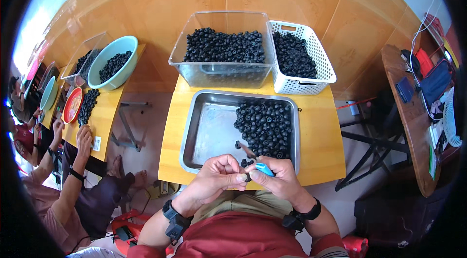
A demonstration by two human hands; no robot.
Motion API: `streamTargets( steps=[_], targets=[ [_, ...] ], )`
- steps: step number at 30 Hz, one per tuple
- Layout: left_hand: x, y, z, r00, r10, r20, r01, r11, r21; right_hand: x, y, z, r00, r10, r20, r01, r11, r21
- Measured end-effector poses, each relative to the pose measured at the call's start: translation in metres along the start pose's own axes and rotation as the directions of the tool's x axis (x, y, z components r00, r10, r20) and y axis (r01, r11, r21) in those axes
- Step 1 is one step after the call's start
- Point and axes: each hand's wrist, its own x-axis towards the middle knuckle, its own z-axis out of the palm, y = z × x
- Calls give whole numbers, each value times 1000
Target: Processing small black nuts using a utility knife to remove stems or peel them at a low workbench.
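Note:
My left hand pinches a small black round part between thumb and fingertips, just over the near rim of the metal tray. Close against it, my right hand is closed round the light-blue handle of a small knife. Its thin blade, partly blurred, points up and left over the tray. Inside the tray, a heap of black round parts with holes fills the right side, and a few loose ones lie near the blade. Bare metal shows on the left.
Behind the tray stand a clear plastic bin and a white perforated basket, both holding black parts. At left, co-workers sit at a table with a mint-green basin and a red bowl. A brown side table stands right.

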Motion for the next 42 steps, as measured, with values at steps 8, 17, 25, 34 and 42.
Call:
streamTargets(
  steps=[8,17,25,34,42],
  targets=[
    [26,27,22,992,9,-129,26,964,266,-15,3,-31,930,217,-296,-189,975,119],
    [110,67,75,940,339,-25,-178,554,813,-40,9,-61,878,234,-417,-201,972,122],
    [206,91,73,827,545,137,-288,202,936,-45,12,-73,847,261,-462,-201,964,176],
    [90,54,-10,959,283,36,-25,-41,999,-49,26,-79,863,251,-437,-235,968,93],
    [68,43,-16,987,135,83,-67,-113,991,-40,20,-75,877,269,-398,-253,963,94]
  ],
)
